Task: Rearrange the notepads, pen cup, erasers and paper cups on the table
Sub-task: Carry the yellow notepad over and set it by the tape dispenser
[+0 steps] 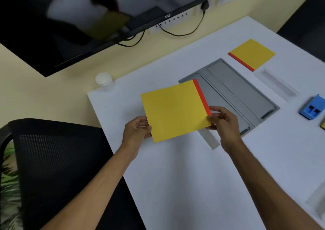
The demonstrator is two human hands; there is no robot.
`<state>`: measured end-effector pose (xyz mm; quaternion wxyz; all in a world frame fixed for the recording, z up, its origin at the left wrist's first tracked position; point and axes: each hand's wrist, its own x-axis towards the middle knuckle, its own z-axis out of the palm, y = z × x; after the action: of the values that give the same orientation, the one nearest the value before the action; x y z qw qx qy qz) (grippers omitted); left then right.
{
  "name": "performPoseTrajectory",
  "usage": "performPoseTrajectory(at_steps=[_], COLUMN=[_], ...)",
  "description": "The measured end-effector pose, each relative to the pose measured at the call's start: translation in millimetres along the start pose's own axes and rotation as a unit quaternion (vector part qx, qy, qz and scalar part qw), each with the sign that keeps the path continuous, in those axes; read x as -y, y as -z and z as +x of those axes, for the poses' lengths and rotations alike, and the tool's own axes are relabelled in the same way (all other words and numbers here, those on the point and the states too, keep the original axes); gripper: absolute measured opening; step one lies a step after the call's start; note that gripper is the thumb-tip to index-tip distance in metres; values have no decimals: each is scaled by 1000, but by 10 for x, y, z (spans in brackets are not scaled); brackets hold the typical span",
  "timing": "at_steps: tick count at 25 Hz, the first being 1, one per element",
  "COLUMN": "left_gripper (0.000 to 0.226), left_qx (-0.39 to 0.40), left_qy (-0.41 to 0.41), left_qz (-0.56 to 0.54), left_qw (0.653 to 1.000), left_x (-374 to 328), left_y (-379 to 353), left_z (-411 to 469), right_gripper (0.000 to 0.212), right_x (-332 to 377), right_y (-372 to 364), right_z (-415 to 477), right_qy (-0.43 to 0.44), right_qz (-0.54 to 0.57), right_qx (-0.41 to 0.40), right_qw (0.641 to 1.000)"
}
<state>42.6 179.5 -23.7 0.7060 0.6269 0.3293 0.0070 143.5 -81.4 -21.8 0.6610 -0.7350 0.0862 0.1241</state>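
A yellow notepad with a red spine (173, 110) is held above the white table (193, 185), tilted slightly. My left hand (137, 128) pinches its lower left edge and my right hand (223, 120) grips its lower right corner by the red spine. A second yellow notepad (253, 54) lies flat at the far side of the table. A white paper cup (104, 79) stands upside down at the table's far left corner. A blue eraser-like block (312, 109) sits at the right edge.
A grey tray with long compartments (241, 92) lies under and beyond the held pad. A clear plastic strip (276, 85) rests right of it. A black mesh chair (52, 159) stands left of the table. A dark monitor (88, 19) hangs on the wall behind.
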Motion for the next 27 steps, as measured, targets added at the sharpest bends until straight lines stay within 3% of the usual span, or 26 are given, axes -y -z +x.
performPoseTrajectory(at_steps=[9,16,22,27], left_gripper=[28,25,20,22], left_qx=[-39,-68,-101,-137], left_qy=[-7,31,72,38], left_qz=[-56,-48,2,56], left_qw=[998,996,992,988], left_x=[-421,-278,-127,-91], left_y=[286,376,425,438], left_z=[1354,2403,2880,3017], right_gripper=[29,20,19,16], right_x=[516,268,109,-22], right_y=[-987,-1594,-1890,-1990], right_z=[1486,2631,3064,3167], right_qy=[12,-17,-40,-41], right_qz=[-72,-196,-256,-248], right_qx=[50,69,72,65], right_qw=[996,978,963,966])
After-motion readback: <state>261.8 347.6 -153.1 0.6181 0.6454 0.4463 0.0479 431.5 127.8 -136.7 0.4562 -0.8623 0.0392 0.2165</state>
